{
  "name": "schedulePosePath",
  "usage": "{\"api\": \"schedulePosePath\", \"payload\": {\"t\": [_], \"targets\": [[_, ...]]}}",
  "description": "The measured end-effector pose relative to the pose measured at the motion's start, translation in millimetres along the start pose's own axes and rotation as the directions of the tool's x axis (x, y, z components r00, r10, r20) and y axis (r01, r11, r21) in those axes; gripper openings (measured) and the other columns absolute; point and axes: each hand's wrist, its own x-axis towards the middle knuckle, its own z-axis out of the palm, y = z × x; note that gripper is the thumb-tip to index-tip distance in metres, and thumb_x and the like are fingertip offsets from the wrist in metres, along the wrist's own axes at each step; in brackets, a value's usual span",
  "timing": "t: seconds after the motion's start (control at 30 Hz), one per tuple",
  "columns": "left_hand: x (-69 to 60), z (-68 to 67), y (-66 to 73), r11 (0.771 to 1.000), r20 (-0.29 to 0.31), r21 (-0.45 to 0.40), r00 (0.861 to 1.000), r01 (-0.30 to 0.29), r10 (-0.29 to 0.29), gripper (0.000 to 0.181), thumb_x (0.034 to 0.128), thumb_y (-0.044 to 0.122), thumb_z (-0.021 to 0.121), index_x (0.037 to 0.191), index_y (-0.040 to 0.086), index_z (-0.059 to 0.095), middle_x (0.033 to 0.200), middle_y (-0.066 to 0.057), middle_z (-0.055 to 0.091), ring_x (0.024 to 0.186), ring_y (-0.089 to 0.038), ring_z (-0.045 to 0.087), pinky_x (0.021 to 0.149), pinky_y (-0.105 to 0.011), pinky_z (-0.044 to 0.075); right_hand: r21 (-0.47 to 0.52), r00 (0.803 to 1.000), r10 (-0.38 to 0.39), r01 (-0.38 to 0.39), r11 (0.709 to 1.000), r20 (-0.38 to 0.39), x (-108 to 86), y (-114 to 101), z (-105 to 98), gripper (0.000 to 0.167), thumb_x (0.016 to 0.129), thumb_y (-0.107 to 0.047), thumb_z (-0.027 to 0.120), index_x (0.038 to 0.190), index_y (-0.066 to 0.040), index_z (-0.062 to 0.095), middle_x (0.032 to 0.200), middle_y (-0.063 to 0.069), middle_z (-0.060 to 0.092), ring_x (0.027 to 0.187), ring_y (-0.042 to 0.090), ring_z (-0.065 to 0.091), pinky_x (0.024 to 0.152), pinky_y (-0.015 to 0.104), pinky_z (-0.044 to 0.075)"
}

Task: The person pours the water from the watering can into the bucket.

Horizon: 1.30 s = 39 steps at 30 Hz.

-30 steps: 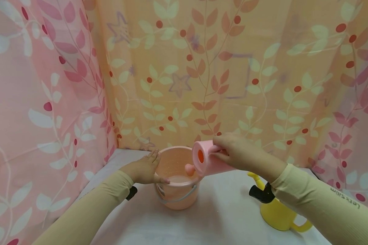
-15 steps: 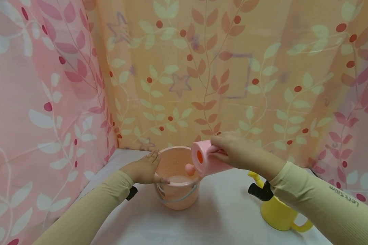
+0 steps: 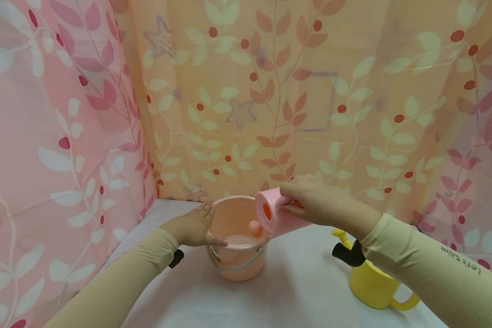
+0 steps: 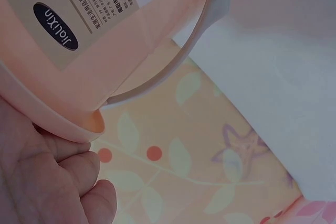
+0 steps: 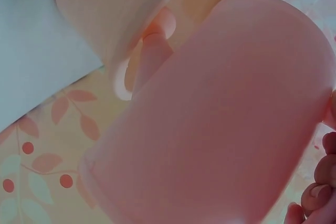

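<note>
A peach bucket [image 3: 237, 266] with a grey handle stands on the white surface. My left hand [image 3: 190, 226] rests on its left rim, fingers spread along the far side and thumb on the front rim. In the left wrist view, fingers [image 4: 79, 169] touch the rim beside a printed label. My right hand [image 3: 317, 200] grips the handle of a pink watering can [image 3: 284, 218], tilted over on its side at the bucket's right rim. Its round-tipped spout [image 5: 157, 40] points down into the bucket. No water stream can be made out.
A yellow watering can [image 3: 373, 284] stands on the white surface [image 3: 303, 291] at the right, partly hidden behind my right forearm. Leaf-patterned curtains [image 3: 238, 91] enclose the surface at the back and both sides.
The pink watering can and my right hand have shifted very slightly left. My left hand and the bucket stay where they were.
</note>
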Motion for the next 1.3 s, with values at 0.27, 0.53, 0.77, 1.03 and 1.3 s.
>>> {"api": "schedulePosePath", "payload": {"t": [0.27, 0.53, 0.77, 1.03, 1.3], "targets": [[0.7, 2.1, -0.7, 1.0, -0.007, 0.013, 1.0, 0.003, -0.003, 0.117, 0.071, 0.081, 0.04, 0.142, -0.009, 0.017, 0.148, -0.028, 0.009, 0.137, -0.036, 0.011, 0.108, -0.049, 0.017, -0.012, 0.999, -0.032, 0.032, 0.999, -0.008, 1.1, -1, -2, 0.03, 0.077, -0.012, 0.072, 0.067, -0.017, 0.045, 0.061, -0.012, 0.039, 0.062, 0.01, 0.039, 0.062, 0.025, 0.037], [1.1, 2.4, -0.9, 1.0, -0.002, 0.006, 1.0, 0.007, -0.007, 0.118, 0.0699, 0.082, 0.04, 0.142, -0.008, 0.016, 0.148, -0.027, 0.009, 0.138, -0.035, 0.009, 0.109, -0.049, 0.016, -0.018, 0.998, -0.062, 0.062, 0.998, -0.008, 5.3, -3, -4, 0.031, 0.076, -0.015, 0.074, 0.065, -0.018, 0.044, 0.06, -0.013, 0.04, 0.062, 0.011, 0.04, 0.067, 0.028, 0.038], [1.3, 3.1, -2.0, 1.0, -0.004, 0.005, 1.0, 0.006, -0.006, 0.118, 0.0697, 0.082, 0.04, 0.142, -0.008, 0.016, 0.148, -0.026, 0.009, 0.137, -0.036, 0.01, 0.109, -0.049, 0.016, -0.051, 0.997, -0.071, 0.07, 0.996, -0.008, 8.3, -3, -7, 0.03, 0.077, -0.014, 0.072, 0.065, -0.018, 0.044, 0.058, -0.012, 0.04, 0.061, 0.012, 0.039, 0.066, 0.028, 0.035], [1.2, 2.0, -1.5, 1.0, 0.007, 0.01, 1.0, 0.01, -0.01, 0.119, 0.0692, 0.083, 0.039, 0.142, -0.008, 0.015, 0.149, -0.026, 0.008, 0.138, -0.034, 0.009, 0.11, -0.047, 0.014, -0.095, 0.997, -0.079, 0.08, 0.992, 0.015, 10.5, -4, -11, 0.029, 0.077, -0.014, 0.071, 0.067, -0.017, 0.044, 0.062, -0.011, 0.043, 0.065, 0.013, 0.042, 0.07, 0.029, 0.033], [2.2, 3.1, -1.9, 1.0, 0.003, 0.013, 1.0, 0.012, -0.012, 0.119, 0.0689, 0.084, 0.037, 0.142, -0.008, 0.015, 0.148, -0.026, 0.008, 0.138, -0.034, 0.009, 0.11, -0.047, 0.015, -0.113, 0.995, -0.087, 0.092, 0.989, 0.044, 12.0, -5, -13, 0.03, 0.077, -0.015, 0.071, 0.067, -0.018, 0.043, 0.063, -0.01, 0.042, 0.067, 0.011, 0.043, 0.074, 0.03, 0.032]]}}
